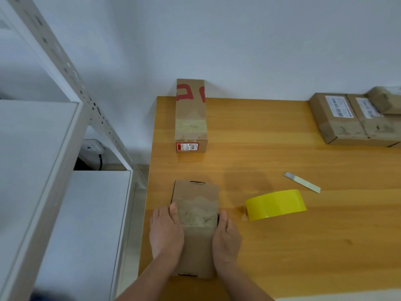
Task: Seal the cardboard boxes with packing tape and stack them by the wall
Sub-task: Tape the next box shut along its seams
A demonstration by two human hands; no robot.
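Observation:
A brown cardboard box [196, 196] lies lengthwise on the wooden table [282, 148] near its front left corner, with a strip of clear tape across its top. My left hand [166, 231] grips its left side, thumb on the top edge. My right hand [226, 233] grips its right side the same way. A roll of yellow packing tape [275, 204] lies on its side just right of the box. A second, taped box with red print [190, 115] lies against the wall at the table's back left.
A loose cutter blade [302, 182] lies behind the tape roll. Several taped boxes with white labels [338, 118] sit at the back right by the wall. A white metal shelf rack [54, 148] stands left of the table.

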